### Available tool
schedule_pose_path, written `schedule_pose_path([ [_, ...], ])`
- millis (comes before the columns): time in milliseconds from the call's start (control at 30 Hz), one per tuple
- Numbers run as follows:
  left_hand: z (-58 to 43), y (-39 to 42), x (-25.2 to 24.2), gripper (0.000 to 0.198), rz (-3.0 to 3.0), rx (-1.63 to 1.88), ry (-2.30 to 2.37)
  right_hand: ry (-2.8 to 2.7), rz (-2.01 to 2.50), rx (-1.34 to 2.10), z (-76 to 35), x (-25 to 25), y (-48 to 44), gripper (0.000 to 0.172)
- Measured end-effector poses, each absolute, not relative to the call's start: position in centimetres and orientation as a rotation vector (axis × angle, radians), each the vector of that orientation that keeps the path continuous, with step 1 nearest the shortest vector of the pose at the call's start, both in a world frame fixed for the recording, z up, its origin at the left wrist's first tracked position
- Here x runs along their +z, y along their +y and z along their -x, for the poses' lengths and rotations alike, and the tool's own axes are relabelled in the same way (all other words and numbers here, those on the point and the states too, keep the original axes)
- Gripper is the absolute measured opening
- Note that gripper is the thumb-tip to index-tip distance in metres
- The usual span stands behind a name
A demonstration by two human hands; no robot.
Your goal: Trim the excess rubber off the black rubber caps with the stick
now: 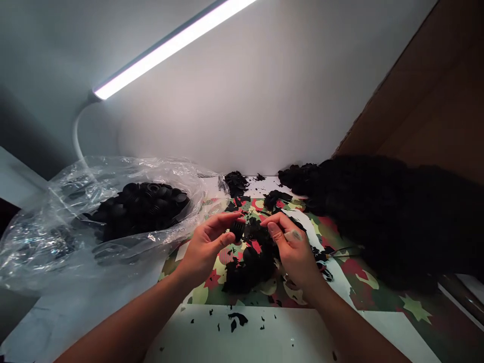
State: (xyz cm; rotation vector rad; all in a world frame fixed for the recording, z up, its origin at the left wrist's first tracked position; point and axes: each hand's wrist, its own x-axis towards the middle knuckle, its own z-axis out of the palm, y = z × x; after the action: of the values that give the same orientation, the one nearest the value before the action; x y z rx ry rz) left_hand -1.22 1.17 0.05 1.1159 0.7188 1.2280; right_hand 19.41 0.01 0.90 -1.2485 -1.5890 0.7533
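My left hand pinches a small black ribbed rubber part between thumb and fingertips, its ridges facing me. To its right, my right hand is closed, thumb pressed against the index finger. What it holds, if anything, is too dark to make out. A pale dressing is on that hand near the thumb. Between and below both hands lies a pile of black rubbery pieces and scraps on a patterned sheet with stars and leaf shapes.
A clear plastic bag with many black ribbed parts lies open at left. A large black heap fills the right, beside cardboard. A bar lamp shines overhead. Black shreds dot the white surface in front.
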Motion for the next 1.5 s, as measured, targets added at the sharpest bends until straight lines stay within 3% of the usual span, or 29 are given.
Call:
schedule_pose_path([
  [133,0.6,0.6,0.4,0.037,-1.179,1.221,0.834,-1.575,1.177,1.08,-18.7,1.3,-0.9,0.045],
  [400,0.1,0.3,0.4,0.031,-1.083,1.196,0.879,-1.41,1.087,1.321,-17.6,1.8,-1.4,0.035],
  [700,-0.4,0.3,0.5,0.04,-0.797,1.201,0.747,-1.256,1.025,1.436,-17.5,1.7,-1.2,0.038],
  [867,-0.3,0.3,-0.1,0.039,-0.856,1.194,0.777,-1.229,1.038,1.452,-17.4,1.6,-1.3,0.039],
  [1000,0.5,0.0,1.0,0.026,-1.249,1.211,0.875,-1.279,1.086,1.398,-17.9,1.4,-1.0,0.041],
  [1133,2.3,-0.6,4.1,0.018,-1.608,1.507,0.92,-1.112,1.102,1.234,-18.9,0.9,0.0,0.055],
  [1233,3.7,-0.4,6.1,0.024,-1.307,1.615,0.839,-1.036,1.045,1.198,-19.4,0.7,0.9,0.056],
  [1500,3.4,0.4,5.3,0.025,-0.836,1.296,0.647,-0.984,0.954,1.213,-19.6,-0.3,2.0,0.054],
])
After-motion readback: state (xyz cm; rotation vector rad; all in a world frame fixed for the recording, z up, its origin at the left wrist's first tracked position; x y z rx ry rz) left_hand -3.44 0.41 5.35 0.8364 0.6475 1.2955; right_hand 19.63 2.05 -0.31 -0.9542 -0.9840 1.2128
